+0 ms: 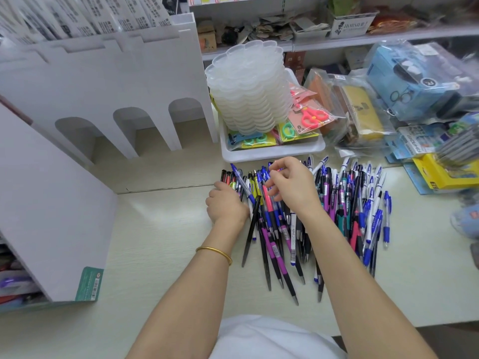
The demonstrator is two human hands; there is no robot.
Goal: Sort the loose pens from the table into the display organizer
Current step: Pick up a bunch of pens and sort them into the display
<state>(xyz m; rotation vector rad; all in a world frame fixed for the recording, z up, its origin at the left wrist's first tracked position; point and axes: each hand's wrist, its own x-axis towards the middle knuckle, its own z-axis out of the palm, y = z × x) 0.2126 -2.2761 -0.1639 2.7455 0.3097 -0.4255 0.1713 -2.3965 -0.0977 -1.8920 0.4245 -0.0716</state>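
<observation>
Pile, near end: the loose pens (311,216) lie on the table (160,229) in front of us, with the writing tips mostly toward us.
Long axis: most pens run from near to far, fanned a little, and the clip ends point toward the white tray (272,151).
Left hand (225,203): it is at the left edge of the pile, fingers curled down on a few pens; we judge that it gathers them.
Right hand (290,185): it is over the middle of the pile, narrow, and the fingertips seem to pinch a blue pen (270,167); this is not fully clear.
Organizer: the display organizer (108,86) stands to the left and farther away, well apart from the pile.
Nearer hand: the left one, so we think the pens must travel leftward and away.
</observation>
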